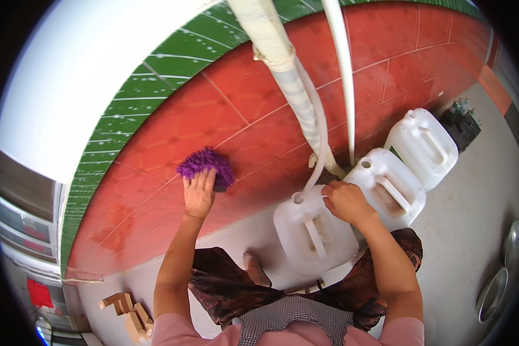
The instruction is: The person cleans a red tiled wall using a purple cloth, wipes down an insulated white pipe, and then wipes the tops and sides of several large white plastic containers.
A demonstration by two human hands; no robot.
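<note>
My left hand (200,192) presses a purple chenille cleaning mitt (205,165) against the red tiled wall (242,125), its fingers spread over the near edge. Over a translucent white plastic jerrycan (315,233), my right hand (348,201) rests at the top corner with bent fingers; whether it grips the can is hidden. A pale hose (320,129) runs down into the can's open mouth. A second jerrycan (387,190), uncapped, stands just beyond that hand, with a third jerrycan (424,149) behind it.
A wrapped pipe (294,86) and a thin white pipe (346,78) come down along the wall. Black equipment with metal fittings (460,123) sits past the cans. Round metal lids or pans (493,294) lie at the right, cardboard pieces (134,318) on the floor at lower left.
</note>
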